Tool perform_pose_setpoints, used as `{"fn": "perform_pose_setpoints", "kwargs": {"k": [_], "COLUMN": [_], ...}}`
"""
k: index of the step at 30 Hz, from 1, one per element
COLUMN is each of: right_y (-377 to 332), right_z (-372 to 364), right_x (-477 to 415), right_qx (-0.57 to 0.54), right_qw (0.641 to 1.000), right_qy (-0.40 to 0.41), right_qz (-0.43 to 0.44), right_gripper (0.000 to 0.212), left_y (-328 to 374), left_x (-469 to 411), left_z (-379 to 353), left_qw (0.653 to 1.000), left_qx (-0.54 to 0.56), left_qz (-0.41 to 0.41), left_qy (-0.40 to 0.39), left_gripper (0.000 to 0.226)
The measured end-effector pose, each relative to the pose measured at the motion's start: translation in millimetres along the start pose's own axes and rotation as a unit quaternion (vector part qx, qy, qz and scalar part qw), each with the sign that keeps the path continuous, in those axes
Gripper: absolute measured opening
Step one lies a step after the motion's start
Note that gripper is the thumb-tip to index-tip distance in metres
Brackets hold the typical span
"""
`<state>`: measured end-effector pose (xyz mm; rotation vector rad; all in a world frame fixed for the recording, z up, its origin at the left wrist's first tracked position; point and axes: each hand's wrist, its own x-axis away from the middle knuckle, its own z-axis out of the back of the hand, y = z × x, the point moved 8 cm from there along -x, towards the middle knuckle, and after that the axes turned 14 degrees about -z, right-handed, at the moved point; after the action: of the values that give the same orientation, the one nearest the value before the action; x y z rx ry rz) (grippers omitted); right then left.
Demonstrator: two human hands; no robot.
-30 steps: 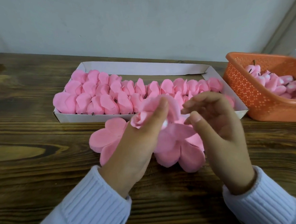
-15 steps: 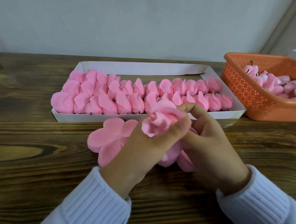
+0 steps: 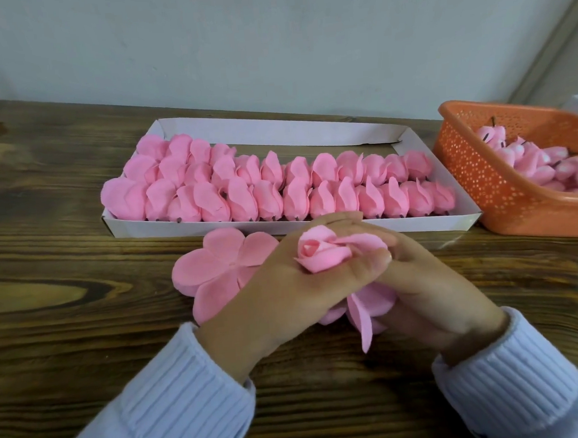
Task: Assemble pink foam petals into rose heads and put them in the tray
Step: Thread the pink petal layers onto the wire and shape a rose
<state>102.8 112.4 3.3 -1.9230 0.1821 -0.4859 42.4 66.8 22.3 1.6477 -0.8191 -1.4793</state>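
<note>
A pink foam rose head (image 3: 324,252) sits between my two hands, just in front of the tray. My left hand (image 3: 285,287) grips it, thumb and fingers curled round the bud. My right hand (image 3: 432,287) wraps round it from the right, fingers pressed on its outer petals, with loose petals (image 3: 366,312) hanging below. A flat stack of pink foam petal pieces (image 3: 222,264) lies on the table to the left of my hands. The white cardboard tray (image 3: 449,187) behind holds several finished rose heads (image 3: 265,189) in rows.
An orange perforated plastic basket (image 3: 490,184) at the right holds several pink buds (image 3: 547,163). The dark wooden table (image 3: 65,320) runs back to a pale wall. My light knitted sleeves (image 3: 177,397) cover both wrists.
The rose head has been brought lower and nearer me. My right hand has moved from pinching a petal above to wrapping round the flower, and the bud looks tighter.
</note>
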Motion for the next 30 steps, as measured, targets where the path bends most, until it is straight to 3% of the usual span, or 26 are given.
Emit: {"fn": "perform_pose_setpoints", "kwargs": {"k": [4, 7, 12, 21, 27, 30], "right_y": [-1.8, -12.1, -28.5, -33.2, -22.1, -18.3], "right_z": [3.4, 13.1, 17.1, 12.0, 22.2, 25.2], "right_x": [-1.6, 2.8, 18.0, 20.9, 13.6, 12.7], "right_qx": [0.005, 0.093, 0.208, 0.221, 0.188, 0.252], "right_qw": [1.000, 0.985, 0.925, 0.919, 0.940, 0.922], "right_qy": [0.013, 0.116, 0.253, 0.245, 0.246, 0.269], "right_qz": [0.018, 0.085, 0.195, 0.215, 0.141, 0.115], "right_gripper": [0.036, 0.028, 0.018, 0.011, 0.028, 0.036], "left_y": [-6.1, -8.7, -6.6, -10.4, -16.8, -17.1], "left_x": [0.8, 0.1, -0.2, 0.7, 4.0, 4.1], "left_z": [9.7, 15.9, 11.2, 15.6, 27.2, 30.9], "left_qw": [0.999, 0.997, 0.998, 0.996, 0.987, 0.981], "left_qx": [0.000, -0.014, -0.034, -0.028, -0.025, 0.009], "left_qz": [0.012, 0.010, -0.004, 0.014, 0.042, 0.039], "left_qy": [0.048, 0.071, 0.054, 0.079, 0.156, 0.188], "left_gripper": [0.030, 0.030, 0.020, 0.033, 0.040, 0.030]}}
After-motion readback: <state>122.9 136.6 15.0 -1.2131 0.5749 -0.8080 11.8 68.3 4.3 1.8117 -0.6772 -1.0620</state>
